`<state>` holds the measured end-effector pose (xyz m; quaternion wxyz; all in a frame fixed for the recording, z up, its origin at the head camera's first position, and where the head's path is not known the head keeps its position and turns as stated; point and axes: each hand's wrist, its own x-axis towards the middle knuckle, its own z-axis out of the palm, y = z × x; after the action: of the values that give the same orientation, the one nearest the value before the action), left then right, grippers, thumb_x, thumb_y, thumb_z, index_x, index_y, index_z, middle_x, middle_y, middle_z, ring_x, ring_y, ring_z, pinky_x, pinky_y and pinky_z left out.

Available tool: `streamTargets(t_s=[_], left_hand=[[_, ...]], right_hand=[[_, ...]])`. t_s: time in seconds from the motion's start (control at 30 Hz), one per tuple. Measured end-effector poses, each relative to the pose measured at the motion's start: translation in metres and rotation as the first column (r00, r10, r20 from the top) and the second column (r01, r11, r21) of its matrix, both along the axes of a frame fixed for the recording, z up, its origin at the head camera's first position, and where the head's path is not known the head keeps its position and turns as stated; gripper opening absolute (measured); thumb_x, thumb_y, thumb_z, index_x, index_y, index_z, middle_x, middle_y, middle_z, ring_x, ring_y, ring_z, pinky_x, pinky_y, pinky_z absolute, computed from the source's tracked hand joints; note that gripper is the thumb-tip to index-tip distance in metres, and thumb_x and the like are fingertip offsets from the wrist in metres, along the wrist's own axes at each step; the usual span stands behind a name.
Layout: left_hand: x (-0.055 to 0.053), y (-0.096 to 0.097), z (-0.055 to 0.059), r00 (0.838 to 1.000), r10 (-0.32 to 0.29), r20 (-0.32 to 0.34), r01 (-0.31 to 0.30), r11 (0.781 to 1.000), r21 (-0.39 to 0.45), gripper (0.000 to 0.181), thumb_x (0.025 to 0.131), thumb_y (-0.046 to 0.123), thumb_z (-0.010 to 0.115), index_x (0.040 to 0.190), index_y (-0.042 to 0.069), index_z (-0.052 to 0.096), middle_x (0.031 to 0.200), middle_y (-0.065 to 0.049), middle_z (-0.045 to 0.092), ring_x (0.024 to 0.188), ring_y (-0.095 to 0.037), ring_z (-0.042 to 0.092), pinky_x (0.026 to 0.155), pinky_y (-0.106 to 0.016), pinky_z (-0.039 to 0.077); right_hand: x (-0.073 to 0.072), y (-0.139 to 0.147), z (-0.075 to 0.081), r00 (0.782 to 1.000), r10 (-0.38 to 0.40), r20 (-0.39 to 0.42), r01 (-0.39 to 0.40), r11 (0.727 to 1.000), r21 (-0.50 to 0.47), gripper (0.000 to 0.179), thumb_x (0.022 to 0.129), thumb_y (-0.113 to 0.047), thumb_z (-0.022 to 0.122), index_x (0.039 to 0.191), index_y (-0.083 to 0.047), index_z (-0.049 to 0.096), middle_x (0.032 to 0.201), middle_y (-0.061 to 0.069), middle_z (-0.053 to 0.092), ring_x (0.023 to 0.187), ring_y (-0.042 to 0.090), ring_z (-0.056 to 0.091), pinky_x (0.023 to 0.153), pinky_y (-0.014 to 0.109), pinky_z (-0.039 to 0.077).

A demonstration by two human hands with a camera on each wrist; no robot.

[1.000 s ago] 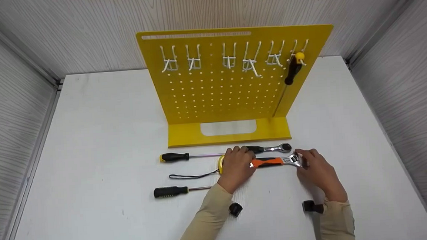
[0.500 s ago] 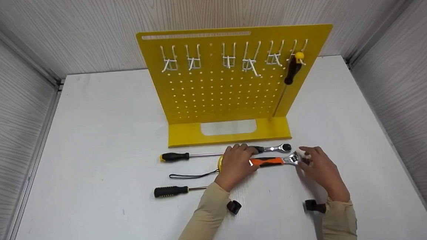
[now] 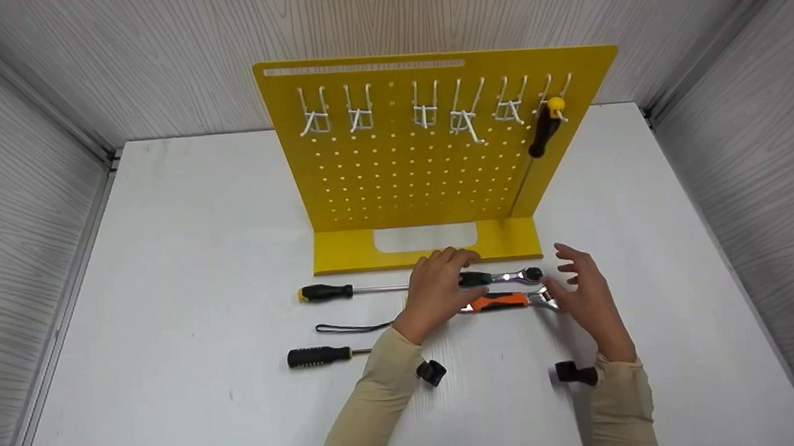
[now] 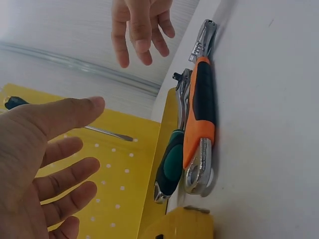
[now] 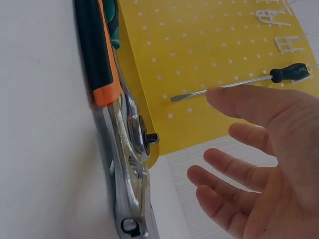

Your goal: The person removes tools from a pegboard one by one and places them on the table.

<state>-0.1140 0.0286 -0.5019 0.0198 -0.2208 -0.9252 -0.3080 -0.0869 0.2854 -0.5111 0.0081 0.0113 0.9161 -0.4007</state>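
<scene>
In the head view my left hand [image 3: 437, 291] hovers over the left ends of an adjustable wrench [image 3: 502, 301] with orange and black grips and a ratchet wrench [image 3: 476, 278]. Its fingers are loosely bent, and nothing lies between them in the left wrist view. My right hand [image 3: 586, 297] is beside the metal heads of both tools, fingers parted and holding nothing. Both tools lie side by side on the white table. A yellow tape measure [image 4: 184, 224] sits near the wrench's handle end; the left hand mostly covers it in the head view.
Behind the tools stands a yellow pegboard [image 3: 401, 174] with several white hooks; one screwdriver [image 3: 544, 131] hangs at its right. A long screwdriver [image 3: 325, 293] and a shorter one [image 3: 319, 356] lie at left, near a black wrist strap [image 3: 352, 328].
Both hands have shifted toward the pegboard and their fingers have spread. The right hand has come away from the adjustable wrench's head. The tools lie nearly where they were.
</scene>
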Motion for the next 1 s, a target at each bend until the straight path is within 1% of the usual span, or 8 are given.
streamTargets(t_s=[0.1, 0.2, 0.33, 0.5, 0.6, 0.7, 0.83, 1.0], left_hand=[[-0.004, 0.0, 0.005, 1.0, 0.002, 0.004, -0.002, 0.999, 0.04, 0.052, 0.08, 0.043, 0.076, 0.124, 0.019, 0.062, 0.112, 0.001, 0.066, 0.102, -0.016, 0.06, 0.085, -0.032, 0.045], [-0.007, 0.0, 0.01, 1.0, 0.001, -0.001, -0.001, 0.997, 0.078, 0.055, 0.08, 0.045, 0.075, 0.127, 0.019, 0.06, 0.114, 0.001, 0.065, 0.104, -0.015, 0.059, 0.086, -0.031, 0.045], [-0.011, 0.0, 0.015, 1.0, 0.0, 0.03, -0.005, 0.985, 0.171, 0.057, 0.081, 0.044, 0.075, 0.129, 0.02, 0.058, 0.119, 0.0, 0.063, 0.107, -0.016, 0.058, 0.09, -0.032, 0.045], [-0.016, 0.002, 0.018, 0.99, -0.018, 0.137, -0.026, 0.949, 0.313, 0.058, 0.083, 0.041, 0.074, 0.132, 0.017, 0.055, 0.124, -0.002, 0.06, 0.109, -0.016, 0.058, 0.092, -0.033, 0.047], [-0.019, 0.003, 0.019, 0.976, -0.036, 0.215, -0.05, 0.923, 0.383, 0.059, 0.083, 0.039, 0.074, 0.134, 0.017, 0.053, 0.128, -0.002, 0.058, 0.114, -0.017, 0.056, 0.093, -0.034, 0.049], [-0.023, 0.005, 0.022, 0.962, -0.054, 0.267, -0.071, 0.896, 0.438, 0.062, 0.083, 0.037, 0.074, 0.137, 0.018, 0.05, 0.132, -0.004, 0.055, 0.118, -0.019, 0.053, 0.097, -0.037, 0.048], [-0.028, 0.008, 0.028, 0.957, -0.079, 0.279, -0.071, 0.868, 0.491, 0.066, 0.083, 0.036, 0.075, 0.139, 0.017, 0.046, 0.136, -0.006, 0.052, 0.121, -0.021, 0.05, 0.099, -0.036, 0.046], [-0.034, 0.013, 0.037, 0.952, -0.099, 0.291, -0.069, 0.854, 0.515, 0.069, 0.082, 0.037, 0.076, 0.141, 0.017, 0.044, 0.137, -0.003, 0.051, 0.124, -0.019, 0.049, 0.1, -0.034, 0.045]], right_hand=[[-0.006, -0.004, 0.004, 0.999, -0.032, -0.002, 0.032, 0.995, -0.098, 0.066, 0.092, -0.018, 0.066, 0.148, -0.011, 0.032, 0.142, 0.019, 0.044, 0.122, 0.033, 0.051, 0.098, 0.042, 0.043], [-0.012, -0.009, 0.009, 0.998, -0.063, 0.017, 0.065, 0.98, -0.187, 0.068, 0.093, -0.025, 0.065, 0.15, -0.016, 0.029, 0.144, 0.015, 0.042, 0.126, 0.029, 0.05, 0.1, 0.035, 0.041], [-0.022, -0.016, 0.014, 0.997, -0.072, 0.017, 0.074, 0.955, -0.287, 0.069, 0.093, -0.024, 0.064, 0.151, -0.017, 0.027, 0.146, 0.015, 0.04, 0.13, 0.03, 0.047, 0.105, 0.037, 0.037], [-0.031, -0.024, 0.014, 0.997, -0.064, 0.044, 0.076, 0.936, -0.344, 0.069, 0.095, -0.025, 0.061, 0.152, -0.019, 0.024, 0.149, 0.012, 0.037, 0.135, 0.029, 0.042, 0.112, 0.044, 0.033], [-0.036, -0.029, 0.012, 0.996, -0.067, 0.063, 0.086, 0.92, -0.383, 0.07, 0.095, -0.027, 0.06, 0.152, -0.02, 0.021, 0.152, 0.01, 0.034, 0.138, 0.028, 0.039, 0.114, 0.045, 0.032], [-0.042, -0.034, 0.011, 0.995, -0.068, 0.073, 0.092, 0.901, -0.423, 0.073, 0.094, -0.032, 0.061, 0.153, -0.021, 0.019, 0.154, 0.009, 0.031, 0.141, 0.026, 0.035, 0.116, 0.045, 0.03], [-0.049, -0.038, 0.011, 0.996, -0.047, 0.073, 0.076, 0.882, -0.465, 0.078, 0.094, -0.034, 0.061, 0.154, -0.021, 0.013, 0.158, 0.009, 0.024, 0.145, 0.026, 0.028, 0.118, 0.046, 0.026], [-0.057, -0.042, 0.01, 0.995, -0.021, 0.094, 0.065, 0.871, -0.487, 0.081, 0.094, -0.036, 0.06, 0.155, -0.022, 0.008, 0.16, 0.008, 0.018, 0.147, 0.026, 0.024, 0.118, 0.045, 0.025]])
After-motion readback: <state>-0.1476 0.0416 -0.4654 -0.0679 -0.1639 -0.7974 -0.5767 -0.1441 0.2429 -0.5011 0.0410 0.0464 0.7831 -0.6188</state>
